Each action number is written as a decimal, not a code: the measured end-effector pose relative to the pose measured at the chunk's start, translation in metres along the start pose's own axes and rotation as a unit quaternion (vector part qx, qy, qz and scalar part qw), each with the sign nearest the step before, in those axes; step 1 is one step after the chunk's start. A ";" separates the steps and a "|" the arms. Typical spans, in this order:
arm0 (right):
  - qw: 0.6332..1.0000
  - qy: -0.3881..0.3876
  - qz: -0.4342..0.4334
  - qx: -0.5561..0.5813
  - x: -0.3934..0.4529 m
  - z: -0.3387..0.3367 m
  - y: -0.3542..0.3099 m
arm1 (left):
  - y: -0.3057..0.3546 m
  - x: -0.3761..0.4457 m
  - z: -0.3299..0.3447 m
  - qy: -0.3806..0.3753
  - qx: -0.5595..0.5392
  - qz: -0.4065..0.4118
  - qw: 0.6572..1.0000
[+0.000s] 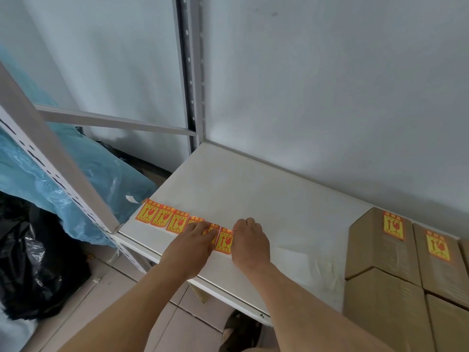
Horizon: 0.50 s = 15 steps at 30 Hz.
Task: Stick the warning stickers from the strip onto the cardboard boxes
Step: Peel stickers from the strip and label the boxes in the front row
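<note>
- The white metal shelf board point(266, 194) is filling the middle of the frame, running from the centre toward the lower right; it is serving as the work surface.
- The brown cardboard boxes point(380, 250) are standing packed together at the right edge of the frame, well apart from the hands; two of them are already showing a yellow-and-red warning label on top, while the lower ones are showing none.
- The strip of yellow-and-red warning stickers point(165, 217) is lying flat along the shelf's front edge, left of centre, reaching rightward under the hands.
- The left hand point(195, 240) is pressing down on the strip with straight fingers, pinning it.
- The right hand point(250, 241) is working at the right end of the strip with its fingers curled under; it seems to be pinching the edge of the end sticker point(225, 240), though the fingertips are hidden.
- Judgement: to peel well, the left hand should be holding the backing firmly right beside the end sticker while the right is lifting one corner slowly and low, so the label is coming away uncreased and its neighbours are staying put.
</note>
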State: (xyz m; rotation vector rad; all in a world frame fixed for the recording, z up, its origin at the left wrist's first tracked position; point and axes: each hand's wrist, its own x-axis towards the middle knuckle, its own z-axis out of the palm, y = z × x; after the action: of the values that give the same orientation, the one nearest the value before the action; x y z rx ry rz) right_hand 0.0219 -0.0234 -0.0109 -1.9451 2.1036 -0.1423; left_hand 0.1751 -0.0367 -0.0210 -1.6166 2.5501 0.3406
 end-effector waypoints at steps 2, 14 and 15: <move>1.000 0.002 -0.014 -0.016 -0.001 0.001 0.000 | 0.000 0.001 0.000 -0.007 0.001 -0.002 1.000; 0.999 0.020 -0.048 0.009 -0.004 -0.002 0.003 | 0.001 0.003 -0.001 -0.016 -0.026 -0.021 0.999; 0.998 0.022 -0.053 0.009 -0.004 -0.002 0.004 | 0.001 0.003 -0.002 -0.017 -0.028 -0.020 0.999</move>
State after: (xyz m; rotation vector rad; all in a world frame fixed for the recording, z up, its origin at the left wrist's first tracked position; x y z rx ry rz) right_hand 0.0181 -0.0193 -0.0097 -2.0608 2.0181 -0.2267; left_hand 0.1727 -0.0396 -0.0195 -1.6646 2.5017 0.4363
